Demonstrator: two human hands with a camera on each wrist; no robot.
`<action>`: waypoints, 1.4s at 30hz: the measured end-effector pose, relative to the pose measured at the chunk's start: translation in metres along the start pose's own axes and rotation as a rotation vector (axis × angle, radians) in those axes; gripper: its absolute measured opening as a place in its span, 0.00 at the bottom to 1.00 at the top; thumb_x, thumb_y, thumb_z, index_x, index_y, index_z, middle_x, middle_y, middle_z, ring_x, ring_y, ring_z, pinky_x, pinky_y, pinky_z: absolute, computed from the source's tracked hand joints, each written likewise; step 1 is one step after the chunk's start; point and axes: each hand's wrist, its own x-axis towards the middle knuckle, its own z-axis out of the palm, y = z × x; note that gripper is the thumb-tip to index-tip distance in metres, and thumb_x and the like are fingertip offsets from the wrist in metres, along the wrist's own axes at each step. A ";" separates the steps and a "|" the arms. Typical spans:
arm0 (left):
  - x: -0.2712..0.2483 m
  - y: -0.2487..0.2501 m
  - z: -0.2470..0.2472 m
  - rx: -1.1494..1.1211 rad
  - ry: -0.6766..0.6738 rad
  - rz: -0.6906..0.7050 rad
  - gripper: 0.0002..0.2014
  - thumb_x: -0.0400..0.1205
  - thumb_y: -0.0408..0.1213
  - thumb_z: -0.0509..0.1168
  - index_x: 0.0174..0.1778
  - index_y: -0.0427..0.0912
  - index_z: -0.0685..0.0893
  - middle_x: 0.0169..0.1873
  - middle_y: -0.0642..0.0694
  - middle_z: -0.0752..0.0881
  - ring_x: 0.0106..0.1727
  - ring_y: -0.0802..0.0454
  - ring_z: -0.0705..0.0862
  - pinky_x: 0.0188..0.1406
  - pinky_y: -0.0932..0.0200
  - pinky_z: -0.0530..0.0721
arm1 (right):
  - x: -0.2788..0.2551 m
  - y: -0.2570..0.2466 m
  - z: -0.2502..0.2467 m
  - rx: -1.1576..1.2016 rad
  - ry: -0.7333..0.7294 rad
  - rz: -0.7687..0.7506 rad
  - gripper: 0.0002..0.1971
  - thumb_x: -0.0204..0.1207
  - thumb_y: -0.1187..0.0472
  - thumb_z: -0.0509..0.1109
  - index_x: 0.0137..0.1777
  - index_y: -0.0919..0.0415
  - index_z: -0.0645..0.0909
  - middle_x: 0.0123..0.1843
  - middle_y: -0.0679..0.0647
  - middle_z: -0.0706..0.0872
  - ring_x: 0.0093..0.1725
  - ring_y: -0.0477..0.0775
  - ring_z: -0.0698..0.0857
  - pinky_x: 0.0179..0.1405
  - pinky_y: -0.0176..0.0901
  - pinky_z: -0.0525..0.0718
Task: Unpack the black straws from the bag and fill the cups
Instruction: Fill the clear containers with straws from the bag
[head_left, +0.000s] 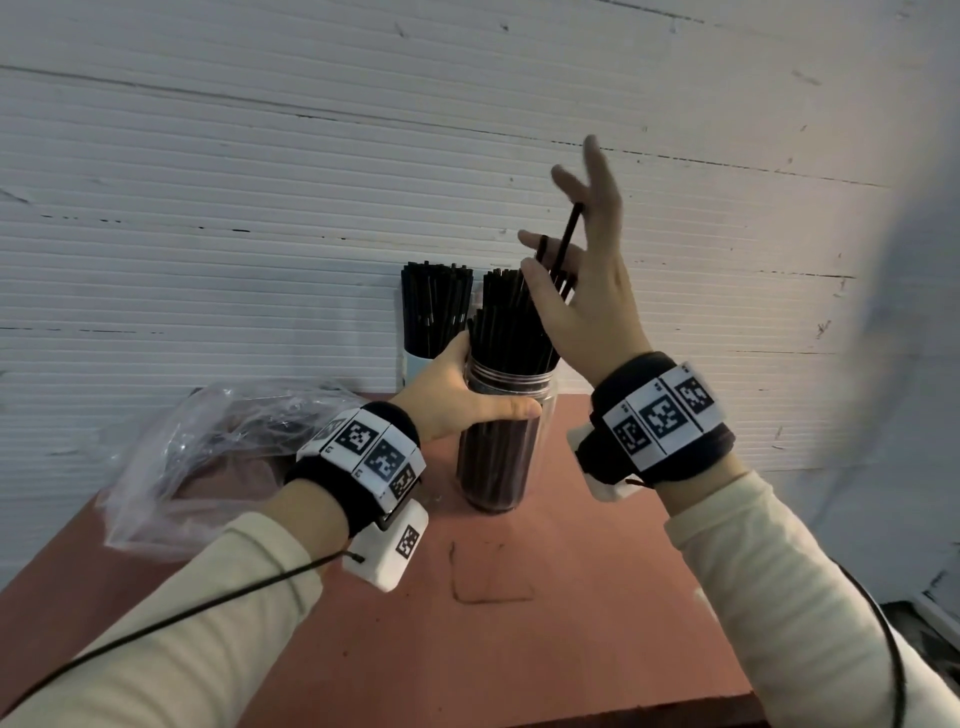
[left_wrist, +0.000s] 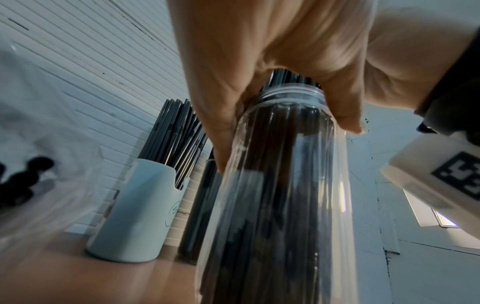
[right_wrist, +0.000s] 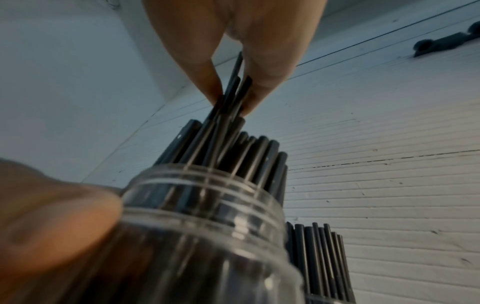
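Note:
A clear jar (head_left: 496, 457) packed with black straws (head_left: 511, 332) stands on the reddish table (head_left: 545, 639). My left hand (head_left: 493, 379) grips the jar just below its threaded neck, thumb in front; the left wrist view shows the same left hand (left_wrist: 285, 147) on the jar (left_wrist: 272, 195). Above the jar, my right hand (head_left: 540, 254) pinches a few black straws (head_left: 569, 234) between thumb and fingers, the other fingers spread upward. In the right wrist view the right hand (right_wrist: 233, 102) holds those straws (right_wrist: 235, 82) with their lower ends among the straws in the jar (right_wrist: 207, 216).
A pale blue cup (head_left: 418, 364) full of straws stands against the white ribbed wall, also seen as the cup (left_wrist: 140, 216). A second straw-filled container (head_left: 501, 286) stands behind the jar. A crumpled clear plastic bag (head_left: 208, 452) lies at the table's left.

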 end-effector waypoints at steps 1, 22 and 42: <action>0.000 0.000 0.000 0.001 -0.003 0.000 0.40 0.67 0.43 0.82 0.73 0.51 0.69 0.60 0.59 0.82 0.59 0.67 0.80 0.54 0.71 0.76 | -0.001 0.002 0.000 0.013 0.007 0.015 0.36 0.77 0.78 0.62 0.82 0.67 0.50 0.80 0.57 0.62 0.77 0.55 0.72 0.66 0.44 0.82; -0.003 0.006 0.003 -0.020 -0.048 -0.044 0.41 0.72 0.39 0.78 0.78 0.46 0.63 0.61 0.57 0.82 0.63 0.65 0.80 0.51 0.77 0.77 | -0.030 0.004 0.002 -0.393 -0.461 0.127 0.20 0.86 0.57 0.58 0.76 0.58 0.74 0.75 0.53 0.78 0.78 0.50 0.71 0.77 0.43 0.68; -0.120 -0.010 -0.155 0.660 0.074 -0.303 0.15 0.77 0.36 0.72 0.52 0.64 0.84 0.74 0.53 0.76 0.62 0.46 0.82 0.60 0.51 0.79 | -0.069 -0.070 0.117 -0.167 -0.914 0.330 0.12 0.81 0.60 0.64 0.59 0.61 0.86 0.55 0.55 0.88 0.54 0.54 0.84 0.57 0.41 0.79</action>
